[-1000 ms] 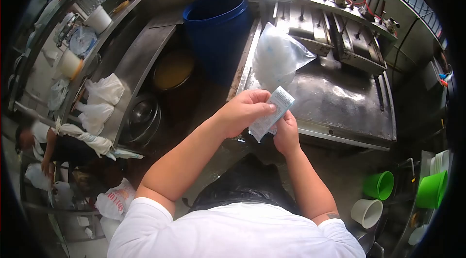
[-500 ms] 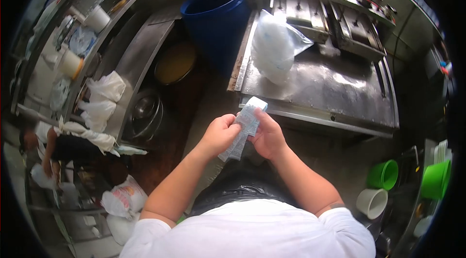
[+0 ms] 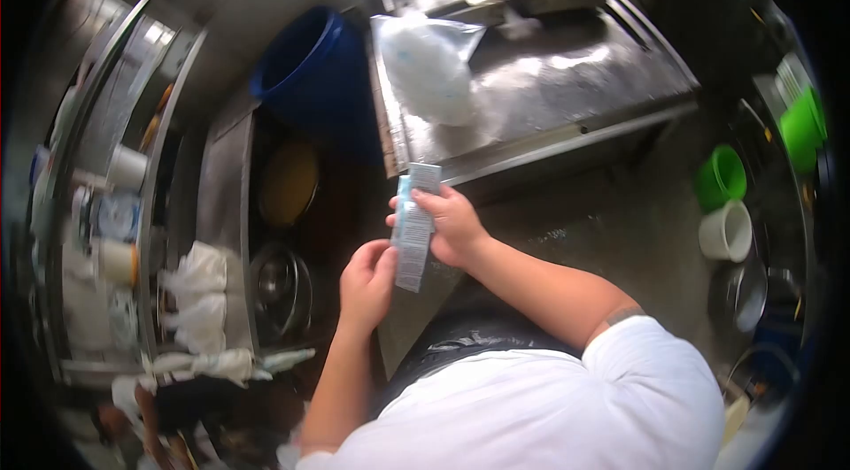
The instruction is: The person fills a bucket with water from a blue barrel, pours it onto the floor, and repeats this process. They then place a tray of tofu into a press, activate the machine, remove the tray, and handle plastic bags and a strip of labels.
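My right hand (image 3: 455,227) is closed on a long, folded strip of printed paper (image 3: 414,244), its thumb pressed over the upper part. The strip looks like a receipt, with rows of small print and a bluish fold along its left side. My left hand (image 3: 367,286) has its fingers pinched together at the strip's left edge, lower down. Beyond the hands, a clear plastic bag with whitish contents (image 3: 425,72) rests on a steel worktop (image 3: 549,72).
A blue barrel (image 3: 305,63) stands left of the worktop. Further left are a round pot (image 3: 290,182), metal bowls (image 3: 279,280), white bags (image 3: 197,280) and shelving. Green (image 3: 722,176) and white (image 3: 726,231) buckets are at right. Another person (image 3: 146,412) is at lower left.
The view has swung, so the worktop and barrel sit further left. The strip's looped top now lies flatter, and my left hand has slid down to its lower left edge.
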A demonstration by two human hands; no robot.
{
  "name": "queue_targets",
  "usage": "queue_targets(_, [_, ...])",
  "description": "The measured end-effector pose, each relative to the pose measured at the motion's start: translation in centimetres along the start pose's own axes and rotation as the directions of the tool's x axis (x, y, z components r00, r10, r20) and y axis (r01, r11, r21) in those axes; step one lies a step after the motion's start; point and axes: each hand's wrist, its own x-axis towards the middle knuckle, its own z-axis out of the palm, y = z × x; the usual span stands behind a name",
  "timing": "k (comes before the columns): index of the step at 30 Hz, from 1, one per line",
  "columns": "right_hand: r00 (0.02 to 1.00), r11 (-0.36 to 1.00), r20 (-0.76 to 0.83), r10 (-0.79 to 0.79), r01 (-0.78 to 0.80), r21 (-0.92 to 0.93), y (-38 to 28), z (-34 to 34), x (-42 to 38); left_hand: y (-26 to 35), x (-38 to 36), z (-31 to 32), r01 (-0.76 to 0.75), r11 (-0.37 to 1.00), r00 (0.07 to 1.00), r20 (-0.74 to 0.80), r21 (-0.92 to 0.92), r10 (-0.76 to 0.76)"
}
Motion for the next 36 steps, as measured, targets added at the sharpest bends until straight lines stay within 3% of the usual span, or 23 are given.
queue_targets(3, [0.997,0.997,-0.047,-0.061,0.063,0.042,0.0,0.6,-0.1,-1.6,-2.1,-2.5,0.107,0.934,0.993,-0.007,-0.341,-0.116])
queue_targets(5, [0.989,0.989,-0.072,-0.129,0.133,0.058,-0.6,0.5,-0.4,-4.4,-3.7,-6.2,0.027,0.973,0.990,-0.126,-0.229,-0.057])
queue_targets(7, [0.975,0.975,-0.053,-0.215,0.218,0.041,-2.0,0.5,-0.3,-10.4,-5.3,-13.9,0.045,0.992,0.921,-0.379,-0.114,-0.085])
queue_targets(8, [0.958,0.958,-0.053,-0.282,0.283,0.031,-3.0,0.3,-0.5,-11.9,-6.8,-18.1,0.085,0.993,0.834,-0.539,-0.085,-0.118])
queue_targets(9, [0.938,0.938,-0.059,-0.342,0.344,0.041,-4.0,-0.2,-0.6,-19.8,-8.1,-26.1,0.159,0.987,0.673,-0.732,-0.002,-0.109])
queue_targets(10, [0.918,0.920,-0.078,-0.388,0.391,0.023,-5.1,-0.9,-0.9,-27.2,-10.9,-35.0,0.146,0.949,0.564,-0.812,0.280,0.153])
queue_targets(11, [0.900,0.903,-0.092,-0.427,0.429,0.003,-6.2,-1.6,-1.1,-24.5,-14.1,-39.1,0.357,0.910,0.410,-0.911,0.212,0.052])
queue_targets(12, [0.882,0.894,-0.159,-0.443,0.449,-0.003,-7.2,-1.9,-1.5,-21.9,-17.3,-41.4,0.726,0.658,0.088,-0.975,0.203,0.204])
queue_targets(13, [0.861,0.885,-0.224,-0.456,0.465,-0.010,-8.0,-2.2,-1.9,-21.6,-19.7,-43.4,0.814,0.576,-0.103,-0.956,0.077,0.274])
queue_targets(15, [0.802,0.838,-0.262,-0.536,0.543,-0.052,-9.4,-3.3,-2.7,-21.9,-22.6,-45.6,0.830,0.553,-0.256,-0.927,-0.066,0.274])
queue_targets(17, [0.780,0.820,-0.270,-0.564,0.569,-0.071,-10.5,-4.1,-3.5,-23.0,-22.9,-46.0,0.813,0.568,-0.292,-0.932,-0.124,0.215])
queue_targets(20, [0.680,0.748,-0.340,-0.649,0.651,-0.125,-11.4,-4.4,-4.5,-24.6,-21.6,-45.2,0.797,0.586,-0.273,-0.952,-0.146,0.135])
queue_targets(23, [0.647,0.719,-0.343,-0.681,0.680,-0.144,-11.6,-4.4,-5.1,-26.0,-20.3,-44.0,0.783,0.604,-0.251,-0.965,-0.152,0.082])
queue_targets(36, [0.587,0.653,-0.297,-0.753,0.721,-0.232,-10.7,-1.3,-8.3,-29.1,-14.2,-42.5,0.727,0.676,-0.148,-0.989,-0.121,-0.018])
